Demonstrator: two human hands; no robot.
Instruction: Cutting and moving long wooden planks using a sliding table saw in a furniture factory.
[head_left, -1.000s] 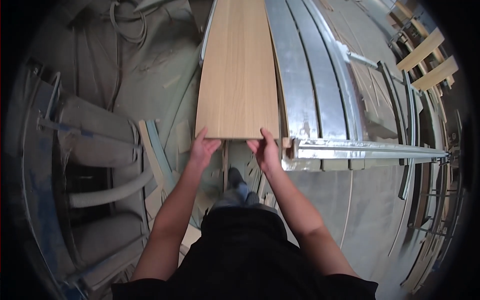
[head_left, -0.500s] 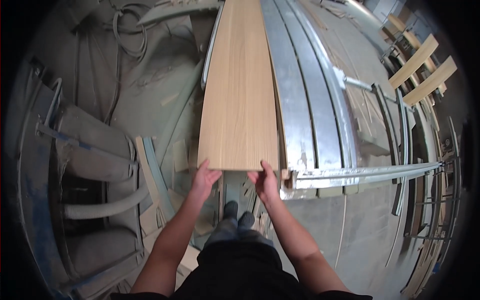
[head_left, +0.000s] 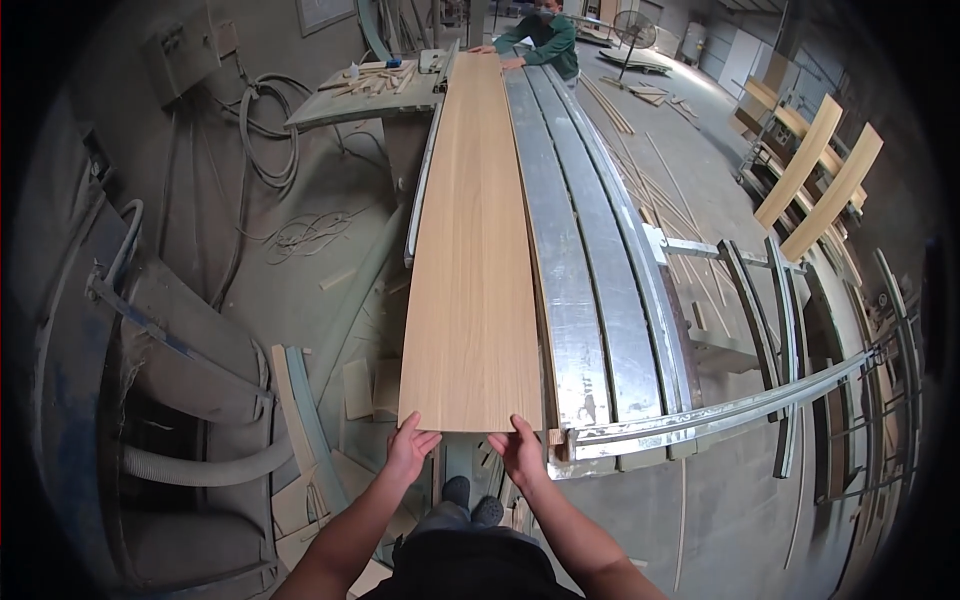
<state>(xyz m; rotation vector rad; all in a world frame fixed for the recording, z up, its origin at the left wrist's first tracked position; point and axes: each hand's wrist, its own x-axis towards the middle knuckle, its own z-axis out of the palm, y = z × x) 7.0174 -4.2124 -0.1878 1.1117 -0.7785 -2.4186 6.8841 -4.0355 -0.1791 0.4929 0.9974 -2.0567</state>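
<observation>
A long, light wood-grain board [head_left: 474, 270] stretches from my hands toward the far end of a metal-topped machine. My left hand [head_left: 406, 453] grips its near left corner, thumb on top and fingers beneath the edge. At the near right corner, my right hand [head_left: 522, 456] has the same hold. Along the board's right side lies the grooved silver machine table [head_left: 625, 330]. At the far end a co-worker in a green top [head_left: 548, 42] has their hands by the board; whether they grip it cannot be made out.
A metal rail [head_left: 720, 408] juts right from the table's near end. Left stand a dusty machine with a ribbed grey hose [head_left: 205, 462] and leaning strips [head_left: 305, 410]. Wood scraps lie on a far-left side table [head_left: 370, 88]. Tall boards [head_left: 805, 160] stand at right; a fan [head_left: 633, 32] is beyond.
The view has tipped up, so the board's far end and the co-worker now show. My hands and the board's near edge sit lower in the picture, with the same grip.
</observation>
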